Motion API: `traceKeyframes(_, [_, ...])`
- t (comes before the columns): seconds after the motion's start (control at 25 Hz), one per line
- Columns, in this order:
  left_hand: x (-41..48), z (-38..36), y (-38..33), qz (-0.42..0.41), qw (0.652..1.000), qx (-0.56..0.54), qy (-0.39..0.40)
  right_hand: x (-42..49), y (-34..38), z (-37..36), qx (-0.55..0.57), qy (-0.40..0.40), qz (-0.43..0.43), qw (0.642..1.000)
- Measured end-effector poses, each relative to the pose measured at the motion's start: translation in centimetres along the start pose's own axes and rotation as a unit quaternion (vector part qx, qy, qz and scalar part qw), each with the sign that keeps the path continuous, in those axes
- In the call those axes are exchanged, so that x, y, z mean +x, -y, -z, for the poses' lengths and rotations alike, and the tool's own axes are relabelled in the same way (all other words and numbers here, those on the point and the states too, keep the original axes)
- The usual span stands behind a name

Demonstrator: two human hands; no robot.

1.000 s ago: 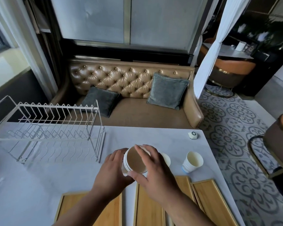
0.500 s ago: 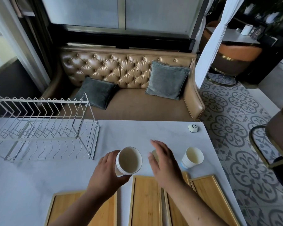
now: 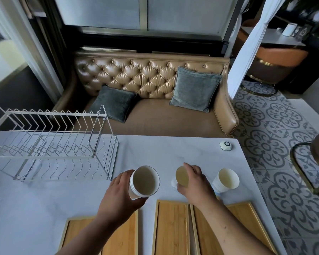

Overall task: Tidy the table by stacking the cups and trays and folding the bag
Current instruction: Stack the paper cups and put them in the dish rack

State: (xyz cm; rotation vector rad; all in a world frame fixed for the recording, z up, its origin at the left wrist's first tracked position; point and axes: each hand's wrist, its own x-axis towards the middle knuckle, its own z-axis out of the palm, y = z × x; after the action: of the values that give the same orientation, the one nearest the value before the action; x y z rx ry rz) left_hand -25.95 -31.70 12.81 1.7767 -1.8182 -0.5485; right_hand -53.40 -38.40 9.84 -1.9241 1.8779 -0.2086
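Well to the left of the left hand's fingers and farther out on the table (image 3: 173, 150) stood a wire dish rack (image 3: 50, 140), holding nothing.

The left hand (image 3: 118, 196) had fingers and thumb curled round a nested stack of cups (image 3: 145, 182). The fingers lay on its left wall and the thumb beneath it, and the mouth was tipped toward the camera. Just right of that stack, the right hand (image 3: 195, 183) pinched a single cup (image 3: 181, 176) between the forefinger over the rim and the thumb under it. That cup was tilted too, and whether its base touched the table could not be told. Another cup (image 3: 226, 179) stood close beyond the right knuckles, apart from them.

These looked like thin paper cups, light and easily crushed, with waxy walls likely to slide. A gentle hold round the mid-wall seemed wiser than squeezing the rim. To nest, the single cup probably needed to meet the stack's mouth squarely, or the rims might catch.

Every cup mouth in view showed a pale, bare inside, with no liquid visible. Nearer the body than both sets of fingers lay shallow wooden trays, all holding nothing. These were the left tray (image 3: 125, 236) under the left forearm, the middle tray (image 3: 171, 229) between the wrists, and the right trays (image 3: 247, 221) partly beneath the right forearm. They looked stiff and light, best lifted by their long edges. No bag could be made out.
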Motion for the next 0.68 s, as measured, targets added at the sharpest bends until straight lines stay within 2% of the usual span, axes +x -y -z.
traceKeyframes(0.12, [0.1, 0.6, -0.1, 0.0, 1.0, 0.004, -0.005, -1.9, 2.9, 3.9, 0.088, -0.1, 0.052, 0.99])
traceKeyframes(0.24, [0.1, 1.2, -0.6, 0.004, 1.0, 0.007, -0.004, -4.9, 5.4, 7.9, 0.172, -0.195, 0.124, 0.958])
traceKeyframes(0.32, [-0.1, 1.6, -1.1, 0.003, 1.0, 0.007, -0.009, -7.2, 6.3, 9.9, 0.201, -0.227, 0.157, 0.94])
traceKeyframes(0.52, [-1.0, 2.5, -3.0, -0.02, 0.999, 0.006, -0.025, -11.8, 7.1, 11.7, 0.215, -0.219, 0.206, 0.929])
traceKeyframes(0.68, [-1.6, 2.6, -5.8, -0.057, 0.998, 0.009, -0.037, -13.7, 6.8, 11.4, 0.213, -0.192, 0.205, 0.936])
